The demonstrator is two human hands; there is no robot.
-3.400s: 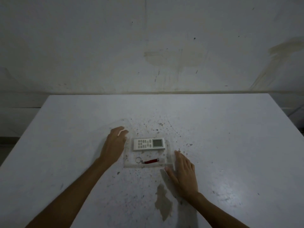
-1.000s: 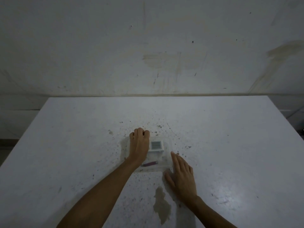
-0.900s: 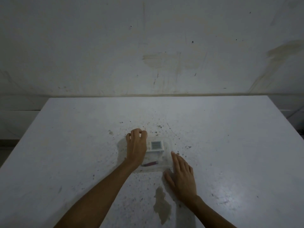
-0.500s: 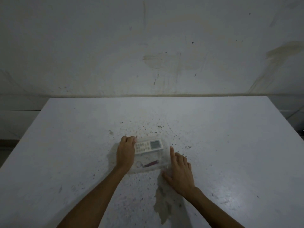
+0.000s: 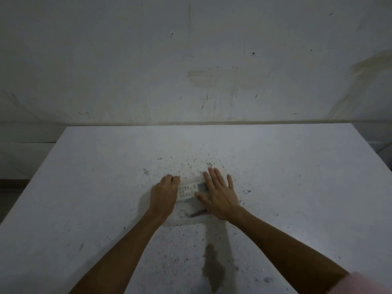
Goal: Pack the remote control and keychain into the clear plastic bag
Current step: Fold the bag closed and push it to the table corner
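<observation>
A white remote control (image 5: 187,190) lies flat inside a clear plastic bag (image 5: 182,221) at the middle of the white table (image 5: 297,187). Below it in the bag lies a keychain (image 5: 192,214) with a metal ring and a red tag. My left hand (image 5: 164,195) has its fingers curled at the bag's left edge, beside the remote's left end; whether it pinches the plastic is unclear. My right hand (image 5: 219,195) lies flat with spread fingers over the remote's right end and screen, and covers the tag's right end.
The tabletop is speckled with dark crumbs around the bag. A brown stain (image 5: 213,267) marks the table near its front edge. A stained wall (image 5: 212,77) rises right behind the table's far edge.
My right hand has moved up and left from the table beside the bag onto the remote's right end. My left hand slid left off the remote to the bag's left edge.
</observation>
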